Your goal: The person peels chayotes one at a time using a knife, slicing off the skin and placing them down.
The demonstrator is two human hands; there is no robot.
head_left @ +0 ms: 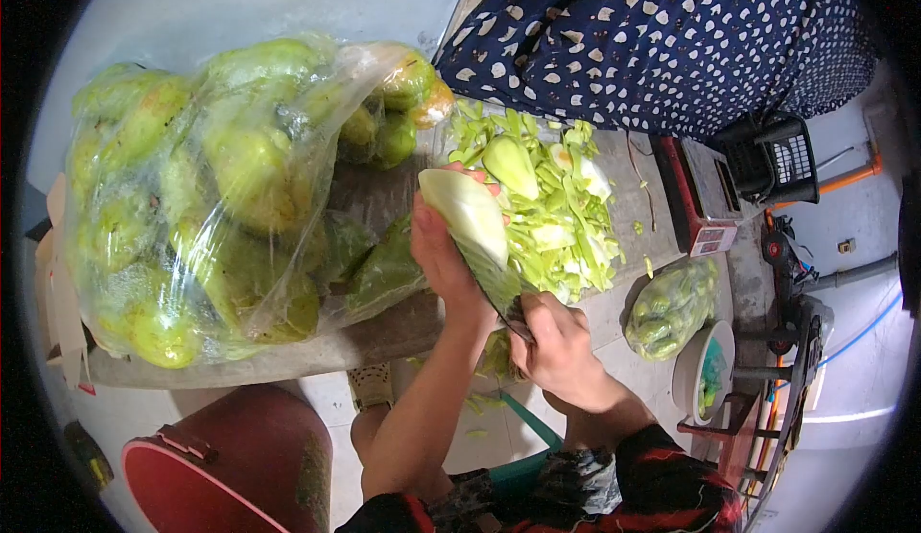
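Observation:
My left hand (pixel 439 257) is closed around a peeled green mango (pixel 459 205), its pale flesh turned up. In my right hand (pixel 558 346) is the handle of a knife (pixel 497 288), whose wide blade lies against or very near the lower end of the mango. Just beyond my hands spreads a heap of green peelings and pale slices (pixel 561 236). On top of that heap rests another peeled mango (pixel 510 165). My fingers hide the knife's handle and part of the mango's far side.
A large clear bag of green mangoes (pixel 230 168) fills the table's left side. A red scale (pixel 705 192) and a black basket (pixel 767 154) stand at right. Below are a red bucket (pixel 230 461), a bagged pile of green produce (pixel 672 310) and a white tub (pixel 703 370). Dark patterned cloth (pixel 662 39) hangs behind.

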